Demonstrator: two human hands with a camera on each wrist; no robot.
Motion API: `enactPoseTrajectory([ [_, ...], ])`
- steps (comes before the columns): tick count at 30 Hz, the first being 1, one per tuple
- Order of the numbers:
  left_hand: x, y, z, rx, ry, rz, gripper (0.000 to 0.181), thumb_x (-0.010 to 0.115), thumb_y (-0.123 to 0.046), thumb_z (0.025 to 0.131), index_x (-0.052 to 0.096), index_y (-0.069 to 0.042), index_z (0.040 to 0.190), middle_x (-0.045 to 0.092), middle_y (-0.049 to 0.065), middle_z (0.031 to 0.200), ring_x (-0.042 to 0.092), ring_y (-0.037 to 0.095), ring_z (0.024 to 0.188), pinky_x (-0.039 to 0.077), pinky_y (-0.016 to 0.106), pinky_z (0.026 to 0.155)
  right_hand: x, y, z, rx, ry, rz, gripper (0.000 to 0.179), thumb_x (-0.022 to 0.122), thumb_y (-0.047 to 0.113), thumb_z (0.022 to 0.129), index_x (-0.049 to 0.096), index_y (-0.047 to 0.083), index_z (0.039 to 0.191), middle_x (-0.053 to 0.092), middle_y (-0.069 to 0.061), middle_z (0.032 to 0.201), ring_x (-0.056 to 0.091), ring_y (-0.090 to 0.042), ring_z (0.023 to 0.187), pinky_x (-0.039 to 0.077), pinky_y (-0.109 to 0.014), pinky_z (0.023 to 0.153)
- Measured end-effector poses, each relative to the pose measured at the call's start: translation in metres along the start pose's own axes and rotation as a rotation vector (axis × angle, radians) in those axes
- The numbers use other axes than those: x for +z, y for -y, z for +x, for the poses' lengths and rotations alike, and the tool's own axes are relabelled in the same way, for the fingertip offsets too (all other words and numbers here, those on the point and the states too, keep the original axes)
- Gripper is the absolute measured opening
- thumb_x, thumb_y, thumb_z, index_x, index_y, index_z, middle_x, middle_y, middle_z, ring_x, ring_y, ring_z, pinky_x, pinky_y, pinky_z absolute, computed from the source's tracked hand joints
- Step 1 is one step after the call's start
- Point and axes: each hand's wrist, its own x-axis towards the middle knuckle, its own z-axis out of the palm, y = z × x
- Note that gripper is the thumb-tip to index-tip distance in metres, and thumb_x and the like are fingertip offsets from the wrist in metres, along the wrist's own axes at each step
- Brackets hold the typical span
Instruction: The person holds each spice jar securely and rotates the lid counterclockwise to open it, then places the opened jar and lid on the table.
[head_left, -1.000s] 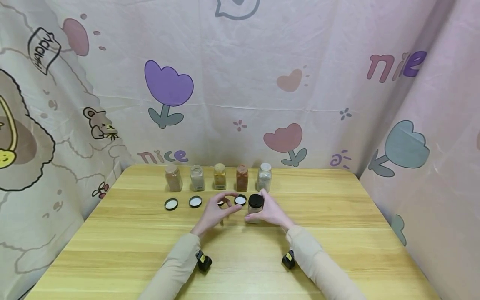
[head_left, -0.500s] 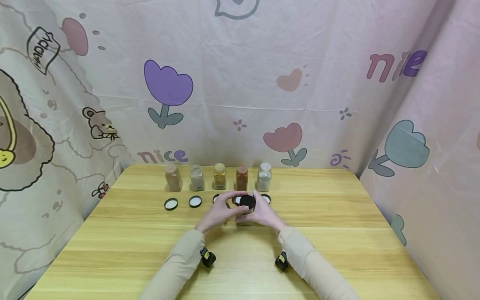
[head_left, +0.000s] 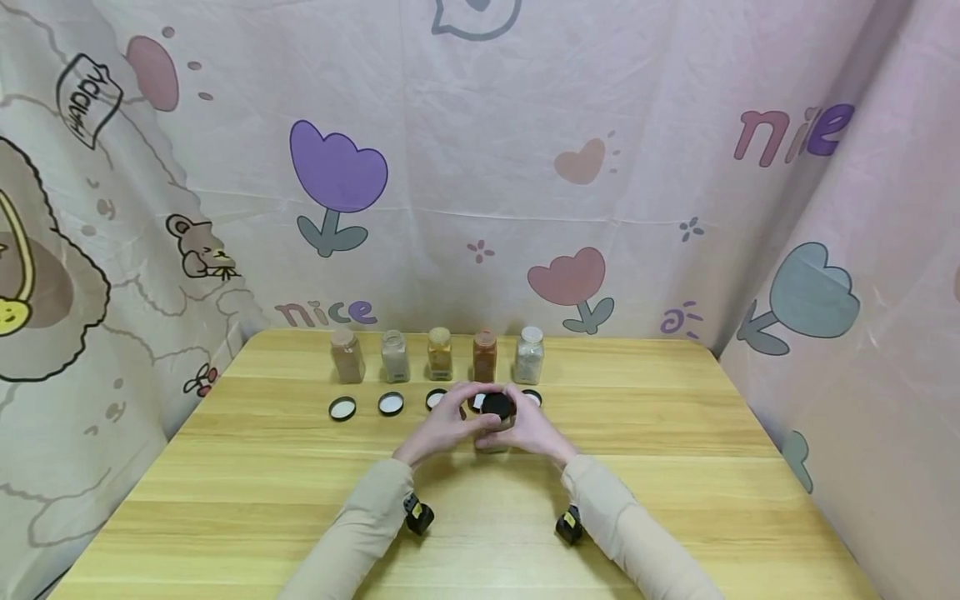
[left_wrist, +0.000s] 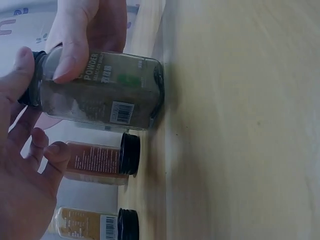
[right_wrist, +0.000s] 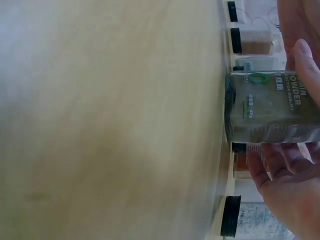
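A square glass jar of brown-grey cumin powder [left_wrist: 107, 92] stands between my hands, its black lid [head_left: 496, 406] on top. My right hand [head_left: 534, 432] grips the jar's body, with the thumb [left_wrist: 72, 62] pressed across the label and the fingers round the far side. Coming from the left, my left hand [head_left: 444, 427] holds the lid between thumb and fingers. Its remaining fingers [left_wrist: 52, 155] curl loosely below the lid in the left wrist view. The right wrist view catches the jar's label and base [right_wrist: 270, 107] close over the tabletop; the lid is out of frame there.
Several uncapped spice jars line the table's back: a pinkish-brown one [head_left: 348, 358], a pale grey one [head_left: 394, 358], a yellow one [head_left: 439, 357], a red-brown one [head_left: 484, 358] and a white one [head_left: 528, 357]. Upturned black lids [head_left: 342, 408] lie before them on the wooden table [head_left: 495, 533].
My right hand has brought the cumin jar leftward, uncovering an upturned lid at the row's right. My left hand, apart from the jar a second ago, has closed in and taken hold of its lid.
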Motion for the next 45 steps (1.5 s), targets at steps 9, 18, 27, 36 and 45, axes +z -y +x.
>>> enactPoseTrajectory([
  [9, -0.003, 0.002, -0.001, 0.079, 0.047, -0.003, 0.045, 0.067, -0.021, 0.097, 0.058, -0.015, 0.141, 0.06, 0.012, 0.131, 0.05, 0.036, 0.108, 0.047, 0.031, 0.079, -0.011, -0.005, -0.002, -0.034, 0.043, 0.01, 0.042, 0.089, 0.019, 0.076, 0.066, 0.009, 0.11, 0.071, -0.005, 0.098, 0.065, -0.013, 0.092, 0.052, -0.021, 0.087],
  [18, -0.002, 0.003, -0.001, 0.129, 0.016, -0.07, 0.043, 0.07, -0.016, 0.095, 0.061, -0.011, 0.137, 0.064, 0.013, 0.127, 0.054, 0.03, 0.105, 0.052, 0.036, 0.089, -0.01, -0.004, -0.001, -0.033, 0.027, -0.026, 0.036, 0.091, 0.021, 0.075, 0.069, 0.012, 0.103, 0.072, -0.002, 0.093, 0.067, -0.017, 0.094, 0.053, -0.023, 0.087],
  [27, 0.004, 0.006, -0.002, 0.146, -0.094, -0.068, 0.042, 0.077, -0.014, 0.089, 0.067, -0.01, 0.13, 0.07, 0.011, 0.118, 0.064, 0.026, 0.108, 0.053, 0.053, 0.101, -0.007, -0.003, 0.0, -0.035, 0.013, -0.05, 0.033, 0.09, 0.017, 0.074, 0.068, 0.01, 0.098, 0.071, -0.003, 0.089, 0.066, -0.023, 0.094, 0.053, -0.029, 0.087],
  [36, 0.007, 0.004, -0.001, 0.186, -0.147, 0.0, 0.041, 0.079, -0.01, 0.086, 0.069, -0.009, 0.126, 0.072, 0.011, 0.12, 0.065, 0.027, 0.11, 0.057, 0.05, 0.1, -0.01, -0.004, 0.0, -0.054, 0.014, -0.047, 0.033, 0.091, 0.021, 0.074, 0.069, 0.014, 0.097, 0.071, 0.001, 0.087, 0.066, -0.016, 0.09, 0.053, -0.025, 0.087],
  [45, 0.01, 0.003, 0.0, 0.241, -0.205, 0.11, 0.04, 0.08, -0.01, 0.084, 0.071, -0.011, 0.123, 0.074, 0.008, 0.118, 0.067, 0.027, 0.108, 0.058, 0.036, 0.092, -0.011, -0.003, 0.0, -0.046, 0.008, -0.044, 0.032, 0.092, 0.02, 0.073, 0.069, 0.014, 0.095, 0.07, 0.0, 0.087, 0.065, -0.011, 0.088, 0.054, -0.025, 0.086],
])
